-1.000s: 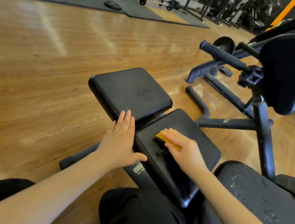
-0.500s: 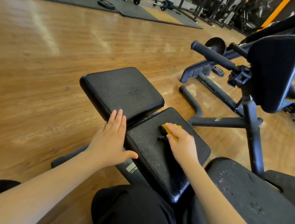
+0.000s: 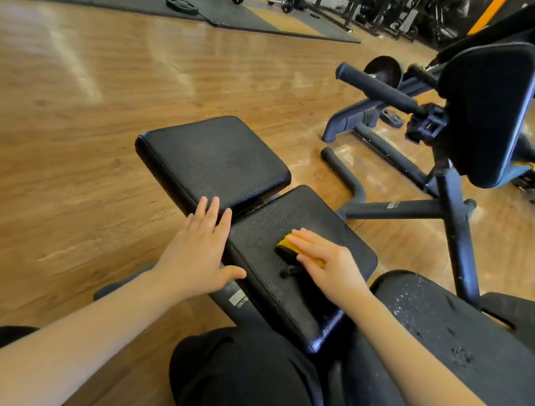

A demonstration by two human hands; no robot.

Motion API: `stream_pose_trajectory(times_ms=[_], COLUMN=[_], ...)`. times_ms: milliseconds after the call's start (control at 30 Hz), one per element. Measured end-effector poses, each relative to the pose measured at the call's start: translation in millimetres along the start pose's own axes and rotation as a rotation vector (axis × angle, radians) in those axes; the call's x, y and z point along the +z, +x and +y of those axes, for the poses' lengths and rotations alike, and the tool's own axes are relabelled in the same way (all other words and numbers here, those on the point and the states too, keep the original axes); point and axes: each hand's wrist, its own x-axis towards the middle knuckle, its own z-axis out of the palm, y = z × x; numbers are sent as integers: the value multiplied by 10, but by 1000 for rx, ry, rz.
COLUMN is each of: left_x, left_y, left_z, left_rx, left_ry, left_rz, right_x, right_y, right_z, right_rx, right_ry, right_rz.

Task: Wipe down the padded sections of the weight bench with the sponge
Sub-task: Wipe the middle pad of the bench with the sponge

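Observation:
A yellow sponge with a dark scrub side (image 3: 289, 245) lies on the middle black pad (image 3: 306, 218) of the weight bench. My right hand (image 3: 328, 265) presses down on the sponge and covers most of it. My left hand (image 3: 197, 250) rests flat, fingers apart, on the left edge of that pad, its fingertips touching the far square pad (image 3: 212, 160). A third, speckled pad (image 3: 460, 339) lies at the lower right, under my right forearm.
Black frame tubes (image 3: 397, 208) and an upright post with a large back pad (image 3: 488, 111) stand to the right. A padded roller handle (image 3: 377, 88) juts left from it. Wooden floor stretches left. Barbells, a weight plate (image 3: 182, 5) and a person's feet are far back.
My right hand has drawn the sponge back toward me along the middle pad after pushing it forward. My left hand has stayed in place. The camera view has shifted slightly.

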Motion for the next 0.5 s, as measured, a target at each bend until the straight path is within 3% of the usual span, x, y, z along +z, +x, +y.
stream_pose_trajectory(times_ms=[300,500], left_x=[43,73], left_y=[9,16], left_z=[-50,-33], left_rx=[59,39], left_ry=[18,8], left_rz=[3,19], right_x=[-247,-75], right_y=[488,207], right_z=[387,180], right_rx=[381,290], right_ry=[-43,-118], right_rz=[249,188])
